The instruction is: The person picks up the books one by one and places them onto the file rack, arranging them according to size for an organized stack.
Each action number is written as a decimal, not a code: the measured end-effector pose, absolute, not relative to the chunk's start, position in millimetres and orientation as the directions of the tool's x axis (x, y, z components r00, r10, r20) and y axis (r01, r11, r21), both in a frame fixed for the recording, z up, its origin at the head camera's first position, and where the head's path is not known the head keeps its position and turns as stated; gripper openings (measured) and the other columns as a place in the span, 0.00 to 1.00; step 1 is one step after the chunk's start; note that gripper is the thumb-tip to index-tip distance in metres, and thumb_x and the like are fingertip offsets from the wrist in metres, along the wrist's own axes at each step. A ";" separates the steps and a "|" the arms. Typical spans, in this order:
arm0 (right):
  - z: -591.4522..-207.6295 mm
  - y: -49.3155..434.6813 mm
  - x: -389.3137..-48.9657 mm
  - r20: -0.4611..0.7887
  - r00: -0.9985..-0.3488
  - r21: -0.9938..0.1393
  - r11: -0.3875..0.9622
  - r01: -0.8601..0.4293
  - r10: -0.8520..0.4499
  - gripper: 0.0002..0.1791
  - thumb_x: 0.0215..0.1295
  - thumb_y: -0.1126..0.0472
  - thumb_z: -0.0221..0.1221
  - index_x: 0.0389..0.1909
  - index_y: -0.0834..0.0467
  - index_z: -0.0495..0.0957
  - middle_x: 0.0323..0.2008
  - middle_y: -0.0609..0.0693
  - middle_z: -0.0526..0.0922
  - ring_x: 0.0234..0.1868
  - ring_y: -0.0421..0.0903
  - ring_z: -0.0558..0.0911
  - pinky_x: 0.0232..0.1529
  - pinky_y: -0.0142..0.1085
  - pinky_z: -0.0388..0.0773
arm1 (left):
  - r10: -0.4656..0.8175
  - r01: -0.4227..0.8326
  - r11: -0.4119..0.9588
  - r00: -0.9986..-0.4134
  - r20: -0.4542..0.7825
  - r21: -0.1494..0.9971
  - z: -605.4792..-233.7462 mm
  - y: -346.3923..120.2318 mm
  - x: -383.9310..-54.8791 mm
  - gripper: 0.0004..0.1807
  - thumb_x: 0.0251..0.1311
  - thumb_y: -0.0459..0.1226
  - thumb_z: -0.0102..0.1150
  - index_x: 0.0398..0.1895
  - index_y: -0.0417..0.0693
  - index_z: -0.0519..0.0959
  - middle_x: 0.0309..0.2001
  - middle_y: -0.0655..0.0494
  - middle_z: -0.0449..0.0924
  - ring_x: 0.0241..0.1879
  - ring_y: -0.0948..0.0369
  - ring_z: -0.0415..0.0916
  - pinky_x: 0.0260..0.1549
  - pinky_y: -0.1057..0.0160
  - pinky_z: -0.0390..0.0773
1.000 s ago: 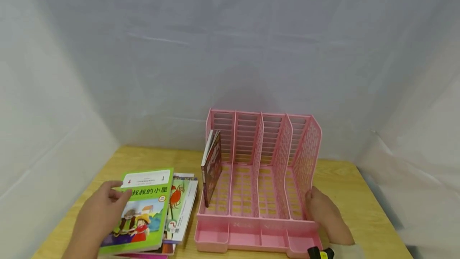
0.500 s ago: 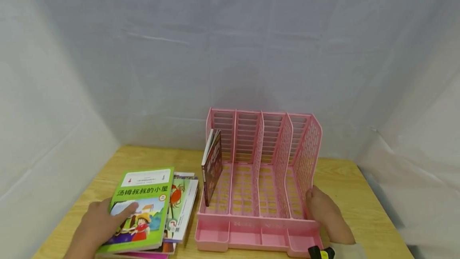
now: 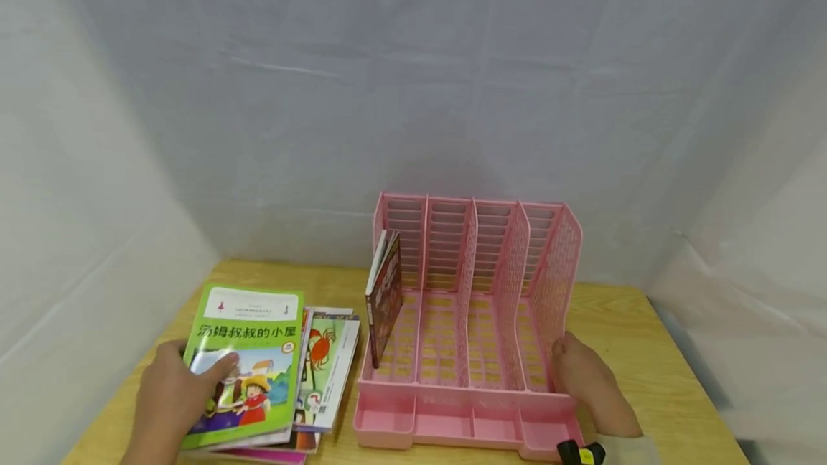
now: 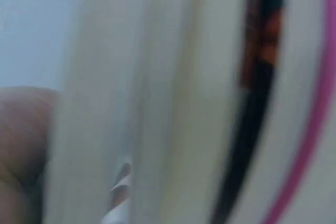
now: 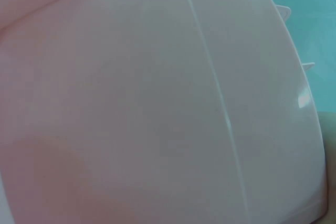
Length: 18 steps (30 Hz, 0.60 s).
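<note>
Well to the left of the pink rack [image 3: 446,400], my left hand [image 3: 169,386] grips the green book [image 3: 268,336] by its left edge, thumb lying over the cover picture, other fingers mostly hidden. The green book is cover up above a loose pile; I can't tell whether it touches the books below. A magenta edge [image 3: 278,456] shows beneath it, and the crab book [image 3: 321,350] sticks out on the side nearer the rack, just beside the rack's left wall. Inside the rack, in its leftmost slot, a dark red book [image 3: 385,300] stands upright, leaning slightly. At the rack's right end, my right hand [image 3: 586,377] holds the lower front of the outer wall, a black band [image 3: 580,453] below the wrist. The wooden table [image 3: 614,314] reaches out behind and right of the rack.
</note>
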State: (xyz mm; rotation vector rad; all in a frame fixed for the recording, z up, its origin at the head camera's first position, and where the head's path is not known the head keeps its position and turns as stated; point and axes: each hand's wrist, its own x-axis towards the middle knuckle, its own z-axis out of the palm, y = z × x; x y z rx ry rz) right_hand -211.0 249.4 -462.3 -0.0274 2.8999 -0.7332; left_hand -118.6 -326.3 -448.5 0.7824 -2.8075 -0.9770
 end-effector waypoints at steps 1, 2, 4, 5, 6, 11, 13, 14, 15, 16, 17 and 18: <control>-462.0 250.0 -211.0 -0.138 -0.989 -0.473 0.881 0.018 -0.054 0.25 0.83 0.56 0.36 0.65 0.70 0.69 0.45 0.62 0.81 0.48 0.57 0.81 0.52 0.62 0.77 | -0.500 -0.433 0.648 -0.862 -0.079 0.626 -445.2 -323.9 -117.9 0.60 0.60 0.66 0.64 0.70 0.22 0.55 0.45 0.27 0.76 0.37 0.44 0.78 0.29 0.53 0.77; -461.7 250.3 -211.3 -0.138 -0.989 -0.473 0.881 0.019 -0.053 0.25 0.83 0.56 0.36 0.65 0.70 0.69 0.44 0.62 0.81 0.47 0.56 0.81 0.51 0.61 0.78 | -0.512 -0.424 0.634 -0.857 -0.059 0.647 -440.9 -321.1 -117.2 0.56 0.63 0.63 0.64 0.71 0.24 0.53 0.46 0.26 0.76 0.37 0.43 0.78 0.29 0.52 0.76; -462.0 250.8 -211.6 -0.137 -0.989 -0.475 0.880 0.016 -0.056 0.25 0.84 0.56 0.36 0.64 0.69 0.69 0.42 0.60 0.81 0.45 0.55 0.80 0.50 0.59 0.78 | -0.532 -0.411 0.605 -0.846 -0.038 0.682 -431.8 -315.2 -115.0 0.53 0.67 0.61 0.61 0.73 0.29 0.50 0.48 0.25 0.75 0.38 0.41 0.79 0.27 0.52 0.76; -461.9 250.9 -211.6 -0.139 -0.989 -0.477 0.879 0.017 -0.057 0.25 0.84 0.56 0.35 0.64 0.69 0.70 0.42 0.60 0.81 0.44 0.55 0.80 0.50 0.59 0.78 | -0.542 -0.394 0.595 -0.840 -0.012 0.700 -428.0 -311.8 -114.4 0.51 0.68 0.60 0.61 0.74 0.32 0.50 0.49 0.25 0.75 0.39 0.40 0.79 0.27 0.52 0.77; -461.5 250.9 -211.6 -0.139 -0.989 -0.477 0.879 0.016 -0.058 0.25 0.84 0.56 0.35 0.64 0.69 0.70 0.42 0.60 0.81 0.44 0.55 0.80 0.51 0.60 0.78 | -0.549 -0.369 0.583 -0.836 0.016 0.724 -424.3 -307.3 -113.8 0.50 0.68 0.59 0.60 0.74 0.33 0.50 0.51 0.26 0.76 0.39 0.40 0.81 0.27 0.53 0.78; -460.2 250.6 -210.8 -0.149 -0.987 -0.472 0.882 0.013 -0.065 0.25 0.84 0.55 0.35 0.62 0.69 0.71 0.44 0.62 0.81 0.47 0.57 0.81 0.54 0.63 0.76 | -0.576 -0.089 0.534 -0.766 0.285 0.841 -418.2 -275.9 -109.9 0.33 0.67 0.44 0.68 0.64 0.39 0.61 0.53 0.39 0.81 0.37 0.65 0.82 0.29 0.71 0.82; -459.5 250.8 -210.9 -0.151 -0.986 -0.472 0.882 0.016 -0.063 0.25 0.84 0.55 0.35 0.61 0.69 0.71 0.45 0.63 0.81 0.49 0.58 0.82 0.55 0.64 0.76 | -0.531 0.023 0.546 -0.764 0.367 0.838 -418.8 -263.8 -111.7 0.27 0.65 0.36 0.70 0.58 0.38 0.65 0.50 0.43 0.83 0.35 0.74 0.78 0.28 0.75 0.80; -459.2 251.0 -211.2 -0.154 -0.986 -0.474 0.880 0.020 -0.061 0.25 0.84 0.55 0.35 0.61 0.69 0.71 0.45 0.63 0.81 0.49 0.59 0.82 0.55 0.64 0.76 | -0.493 0.051 0.562 -0.781 0.383 0.826 -419.2 -259.1 -113.3 0.24 0.65 0.35 0.70 0.54 0.38 0.67 0.47 0.42 0.83 0.32 0.74 0.78 0.26 0.73 0.81; -458.9 251.0 -211.3 -0.160 -0.985 -0.478 0.878 0.026 -0.058 0.25 0.84 0.54 0.35 0.61 0.69 0.71 0.45 0.63 0.81 0.49 0.59 0.82 0.54 0.63 0.76 | -0.454 0.048 0.583 -0.809 0.374 0.811 -419.3 -255.1 -115.4 0.22 0.66 0.37 0.69 0.53 0.38 0.67 0.46 0.42 0.84 0.31 0.73 0.77 0.24 0.71 0.80; -458.9 251.0 -211.6 -0.164 -0.985 -0.480 0.877 0.031 -0.055 0.26 0.84 0.54 0.35 0.61 0.69 0.71 0.45 0.63 0.81 0.49 0.58 0.82 0.53 0.63 0.77 | -0.420 0.017 0.604 -0.843 0.336 0.796 -419.0 -251.9 -117.9 0.22 0.68 0.42 0.67 0.53 0.39 0.68 0.45 0.41 0.84 0.30 0.70 0.77 0.22 0.68 0.80; -458.9 250.7 -211.6 -0.167 -0.984 -0.482 0.875 0.034 -0.053 0.26 0.84 0.54 0.35 0.62 0.69 0.70 0.46 0.63 0.81 0.50 0.59 0.82 0.54 0.63 0.77 | -0.379 -0.014 0.637 -0.876 0.297 0.771 -418.9 -249.9 -120.3 0.25 0.70 0.47 0.64 0.56 0.39 0.68 0.45 0.40 0.84 0.28 0.66 0.77 0.20 0.65 0.79; -458.9 250.2 -211.6 -0.170 -0.984 -0.486 0.873 0.037 -0.053 0.26 0.84 0.54 0.35 0.63 0.69 0.70 0.45 0.63 0.81 0.49 0.59 0.82 0.53 0.63 0.77 | -0.343 -0.048 0.665 -0.906 0.248 0.745 -418.7 -248.8 -122.7 0.29 0.72 0.52 0.61 0.61 0.40 0.67 0.44 0.37 0.84 0.26 0.62 0.77 0.19 0.61 0.78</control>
